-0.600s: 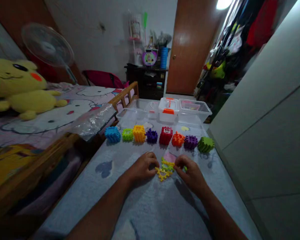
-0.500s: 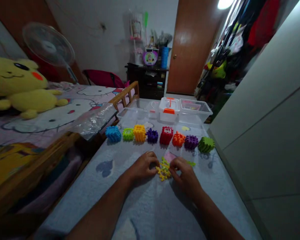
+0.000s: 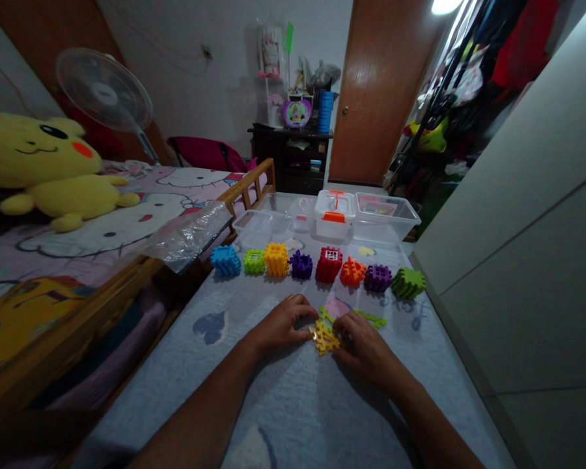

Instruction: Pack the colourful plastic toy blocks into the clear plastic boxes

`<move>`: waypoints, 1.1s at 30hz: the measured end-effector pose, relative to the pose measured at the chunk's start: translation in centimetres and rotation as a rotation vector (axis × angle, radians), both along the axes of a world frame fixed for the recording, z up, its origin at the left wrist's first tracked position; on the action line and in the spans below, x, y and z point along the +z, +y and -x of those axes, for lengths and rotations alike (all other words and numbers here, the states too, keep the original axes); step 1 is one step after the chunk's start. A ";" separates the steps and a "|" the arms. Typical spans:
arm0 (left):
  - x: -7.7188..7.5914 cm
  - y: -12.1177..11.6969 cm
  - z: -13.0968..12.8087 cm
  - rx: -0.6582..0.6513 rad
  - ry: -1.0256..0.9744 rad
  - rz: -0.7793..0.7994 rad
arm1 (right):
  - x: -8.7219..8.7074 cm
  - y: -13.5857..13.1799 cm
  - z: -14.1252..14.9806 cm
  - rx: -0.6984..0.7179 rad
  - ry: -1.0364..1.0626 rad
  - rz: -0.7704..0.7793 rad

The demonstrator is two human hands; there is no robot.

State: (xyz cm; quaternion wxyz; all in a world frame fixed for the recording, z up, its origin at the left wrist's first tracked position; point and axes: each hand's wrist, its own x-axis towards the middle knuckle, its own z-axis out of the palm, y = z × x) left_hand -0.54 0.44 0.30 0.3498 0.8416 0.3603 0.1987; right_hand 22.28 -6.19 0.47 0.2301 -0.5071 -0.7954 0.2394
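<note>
While left hand [image 3: 280, 327] and right hand [image 3: 364, 348] grip a yellow interlocking piece [image 3: 325, 337] from 9 and 3 o'clock; block cubes [image 3: 329, 265] row at 12 o'clock

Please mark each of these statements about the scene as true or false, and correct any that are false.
1. The left hand and the right hand both touch a yellow interlocking plastic piece. True.
2. Eight plastic block cubes stand in a row beyond the hands. True.
3. The red cube stands at the far left end of the row. False: the blue cube is there, and the red cube stands near the middle.
4. The clear box with the orange handle rests on the bed. False: it stands on the grey-covered table, beyond the row of cubes.
</note>
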 end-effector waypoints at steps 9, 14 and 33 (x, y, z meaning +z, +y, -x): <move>-0.6 0.2 0.0 -0.034 -0.043 -0.028 | -0.5 0.0 0.9 0.036 0.042 0.048; -0.7 0.2 0.0 -0.044 -0.010 -0.019 | -0.5 0.0 0.5 0.034 0.052 0.074; -0.4 -0.7 -0.4 -0.096 0.103 -0.160 | -0.9 0.2 0.2 0.004 0.041 0.069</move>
